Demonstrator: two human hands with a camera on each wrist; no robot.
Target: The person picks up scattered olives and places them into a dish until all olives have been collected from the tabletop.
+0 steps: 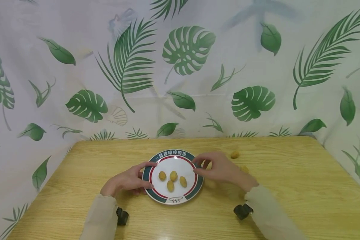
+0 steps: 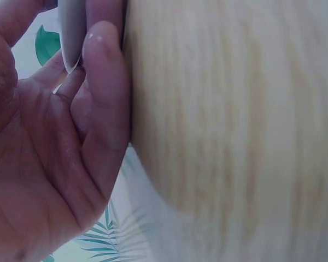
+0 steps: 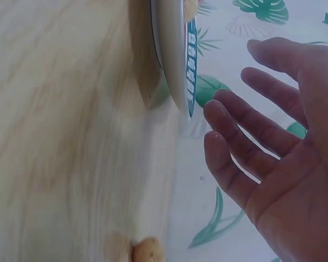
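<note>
A round white plate (image 1: pixel 175 166) with a dark green rim, a red ring and white lettering is on the wooden table. Several small yellow-brown oval pieces (image 1: pixel 173 176) lie near its middle. My left hand (image 1: pixel 130 179) grips the plate's left edge, thumb over the rim and fingers beneath; the left wrist view shows these fingers under the plate's edge (image 2: pixel 71 33). Over the right rim is my right hand (image 1: pixel 220 168), holding nothing. In the right wrist view its fingers (image 3: pixel 229 128) are spread and loosely bent, apart from the plate (image 3: pixel 172 60).
Right of the plate, a loose yellow-brown piece (image 1: pixel 235 154) lies on the table (image 1: pixel 288 173). Another piece (image 1: pixel 244 169) shows partly behind the right wrist. A white cloth (image 1: pixel 198 116) printed with green leaves hangs behind the table and along its sides.
</note>
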